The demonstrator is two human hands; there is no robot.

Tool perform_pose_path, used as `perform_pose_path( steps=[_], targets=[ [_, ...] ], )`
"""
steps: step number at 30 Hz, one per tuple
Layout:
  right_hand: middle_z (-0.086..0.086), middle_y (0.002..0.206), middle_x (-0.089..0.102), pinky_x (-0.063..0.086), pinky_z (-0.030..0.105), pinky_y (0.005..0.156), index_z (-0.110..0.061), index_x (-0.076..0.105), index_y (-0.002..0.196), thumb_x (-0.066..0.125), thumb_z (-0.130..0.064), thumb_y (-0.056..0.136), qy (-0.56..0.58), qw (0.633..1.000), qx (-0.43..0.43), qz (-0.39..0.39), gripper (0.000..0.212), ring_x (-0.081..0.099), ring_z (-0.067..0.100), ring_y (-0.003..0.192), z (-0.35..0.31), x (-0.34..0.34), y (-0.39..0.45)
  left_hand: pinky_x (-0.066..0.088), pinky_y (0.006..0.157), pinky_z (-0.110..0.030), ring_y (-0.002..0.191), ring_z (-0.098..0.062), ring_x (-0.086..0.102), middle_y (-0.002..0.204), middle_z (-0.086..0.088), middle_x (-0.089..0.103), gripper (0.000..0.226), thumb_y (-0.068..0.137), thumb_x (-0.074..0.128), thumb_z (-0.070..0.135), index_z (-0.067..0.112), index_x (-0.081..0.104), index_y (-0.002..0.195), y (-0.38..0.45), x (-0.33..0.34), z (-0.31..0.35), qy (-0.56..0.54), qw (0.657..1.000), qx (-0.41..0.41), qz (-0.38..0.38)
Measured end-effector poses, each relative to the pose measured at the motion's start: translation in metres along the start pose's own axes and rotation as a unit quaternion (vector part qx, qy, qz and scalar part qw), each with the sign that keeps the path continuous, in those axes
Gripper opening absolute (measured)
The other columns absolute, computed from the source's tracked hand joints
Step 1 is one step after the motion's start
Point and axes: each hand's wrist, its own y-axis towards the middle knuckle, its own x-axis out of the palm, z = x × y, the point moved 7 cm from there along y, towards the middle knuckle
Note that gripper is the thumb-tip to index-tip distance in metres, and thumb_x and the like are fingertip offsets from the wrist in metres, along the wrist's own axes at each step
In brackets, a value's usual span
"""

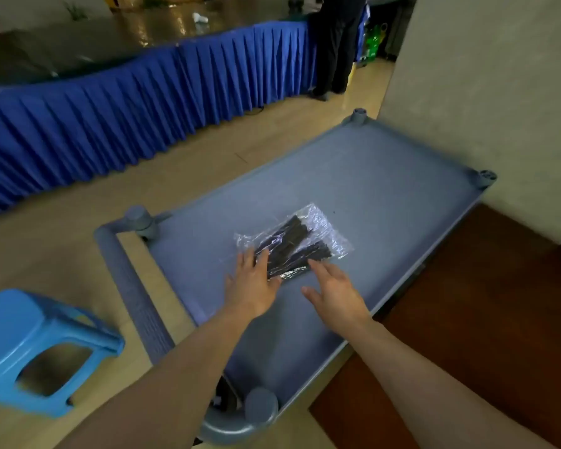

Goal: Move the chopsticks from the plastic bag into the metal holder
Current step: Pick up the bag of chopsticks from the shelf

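- The job had hardly begun: the chopsticks [289,251], a dark bundle, were all inside the clear plastic bag [324,228], and none had come out.
- The bag lay flat near the middle of the grey cart's surface [386,189], closer to the near end than the far one.
- The metal holder was nowhere in view, so I could not tell how far the chopsticks would have to travel.
- The left hand [251,286] was spread, fingers straight, its fingertips resting on the near left end of the bag over the chopsticks.
- The right hand [334,286] was also wide and relaxed, holding nothing, its fingertips at the near right edge of the bag; whether they touched the plastic I could not tell.
- Everything was left to do, as I judged it: open the bag, draw the sticks out, and put them into the holder.
- The surface had bare room on every side of the bag, most of it toward the far end.
- Its right edge ran just beside a wall, so that side was tight; corner posts stood up at the corners, and a handle bar curved round the left side.
- A blue stool [39,348] lay tipped on the floor near left, well apart from the bag.
- A blue-skirted table [143,102] ran along the far left, and a person [337,43] stood at its far end.
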Motion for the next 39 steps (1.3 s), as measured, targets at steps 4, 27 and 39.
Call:
perform_pose_path(
  steps=[4,27,39],
  targets=[
    [0.014,0.143,0.049,0.042,0.048,0.106,-0.021,0.027,0.156,0.052,-0.041,0.101,0.023,0.999,0.024,-0.026,0.064,0.046,0.033,0.131,0.007,0.014,0.009,0.024,0.115,-0.064,0.154,-0.026,0.003,0.169,-0.006,0.004,0.070,0.100,0.045,0.046,0.022,0.015,0.159,-0.001,0.009,0.002,0.015,1.000,-0.006,-0.004],
    [0.003,0.079,0.066,0.061,0.045,0.076,-0.019,0.065,0.081,0.069,-0.008,0.089,0.434,0.868,0.224,0.092,0.014,0.069,0.027,0.075,0.040,0.034,0.056,0.053,0.081,-0.046,0.101,-0.033,0.061,0.107,-0.007,0.068,0.028,0.095,0.054,0.035,0.019,0.057,0.118,-0.009,-0.005,0.035,-0.068,0.997,0.017,0.023],
    [0.009,0.085,0.060,0.064,0.049,0.068,-0.027,0.041,0.123,0.069,0.008,0.083,0.465,0.851,0.223,0.095,0.059,0.068,0.022,0.061,0.042,0.027,0.034,0.045,0.083,-0.038,0.103,-0.038,0.057,0.124,-0.017,0.047,0.036,0.097,0.053,0.029,0.006,0.050,0.124,-0.011,-0.001,0.011,-0.080,0.994,-0.075,-0.030]
  ],
)
